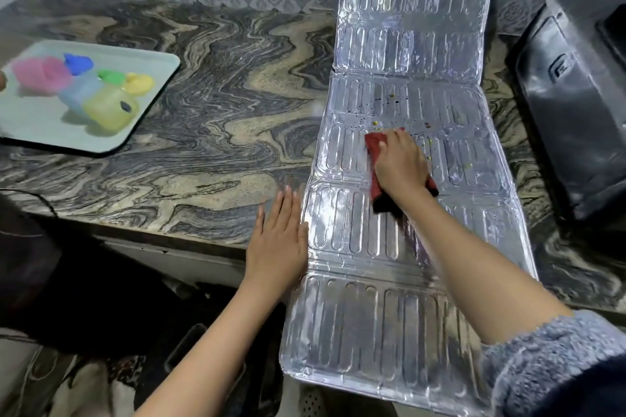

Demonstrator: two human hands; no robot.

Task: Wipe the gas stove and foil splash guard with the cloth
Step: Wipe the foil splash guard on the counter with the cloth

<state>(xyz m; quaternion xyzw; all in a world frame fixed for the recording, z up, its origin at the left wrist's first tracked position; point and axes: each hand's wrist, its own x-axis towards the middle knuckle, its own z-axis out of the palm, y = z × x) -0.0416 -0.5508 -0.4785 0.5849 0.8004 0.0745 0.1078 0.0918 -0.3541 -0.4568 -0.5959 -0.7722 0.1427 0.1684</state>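
A long ribbed foil splash guard lies flat across the marble counter, its near end hanging past the counter's front edge. Small yellow and dark specks dot its middle panel. My right hand presses a red cloth flat on that middle panel, just below the specks. My left hand rests palm down, fingers together, against the guard's left edge at the counter's front. The black gas stove stands at the far right, apart from both hands.
A pale tray with several coloured plastic cups and lids sits at the left of the counter. A patterned tile wall runs along the back. Below the counter edge the floor area is dark.
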